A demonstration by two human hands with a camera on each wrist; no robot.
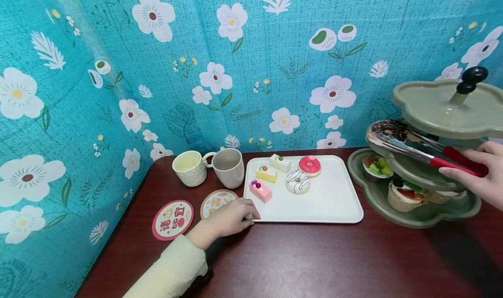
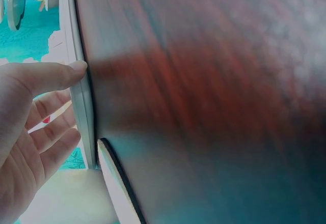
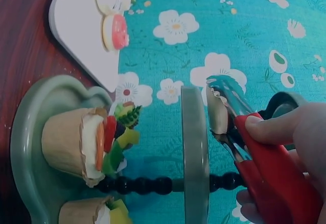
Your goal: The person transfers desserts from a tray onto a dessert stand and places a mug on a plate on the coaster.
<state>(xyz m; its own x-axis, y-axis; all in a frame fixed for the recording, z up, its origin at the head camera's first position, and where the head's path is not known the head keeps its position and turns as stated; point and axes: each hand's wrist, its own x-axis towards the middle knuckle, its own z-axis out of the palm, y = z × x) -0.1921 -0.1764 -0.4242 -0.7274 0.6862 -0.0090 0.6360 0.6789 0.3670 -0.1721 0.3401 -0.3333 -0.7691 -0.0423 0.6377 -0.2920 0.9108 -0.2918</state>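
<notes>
My left hand (image 1: 246, 214) lies on the dark wooden table with its fingers against the front-left corner of a white tray (image 1: 334, 204). In the left wrist view its thumb (image 2: 61, 74) touches the tray's rim (image 2: 81, 107) and the other fingers are loosely straight. My right hand (image 1: 469, 169) grips red-handled metal tongs (image 1: 416, 148). The tong tips close around a chocolate donut (image 1: 389, 129) on the middle tier of a green tiered stand (image 1: 432, 110). The right wrist view shows the tongs (image 3: 265, 158) beside that tier (image 3: 195, 152), seen edge-on.
The tray carries a pink cake (image 1: 260, 190), a yellow cake (image 1: 266, 173), a white cake (image 1: 280, 162), a pink donut (image 1: 309, 165) and a white donut (image 1: 297, 181). Two cups (image 1: 190, 168) and two coasters (image 1: 173, 219) sit left. Cupcakes (image 1: 402, 194) fill the stand's bottom tier.
</notes>
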